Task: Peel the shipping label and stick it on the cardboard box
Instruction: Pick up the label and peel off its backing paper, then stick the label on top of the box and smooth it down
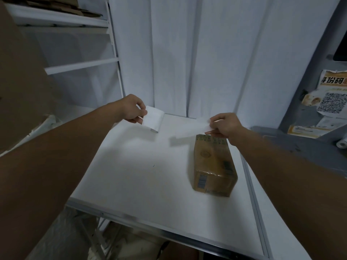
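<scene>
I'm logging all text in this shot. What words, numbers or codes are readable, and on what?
"身份码": large dark characters on the torn orange-and-white paper poster on the grey panel at right; first character partly cut off.
QR code on that poster: no readable words.
Brown cardboard box: green print and barcodes, blurred.
White sheets in left hand and right hand: nothing legible.

You have two hands, two white sheets and one box in front of you.

You hold one white sheet (153, 119) in your left hand (130, 109) and one blurred white sheet (189, 128) in your right hand (224, 125), which makes two. One cardboard box (214, 165) sits on the one white desk (131, 175). At the right edge you see one small white roll (341, 144) and one poster with a QR code (331, 92). To the left stands one white shelf rack (78, 64).
</scene>
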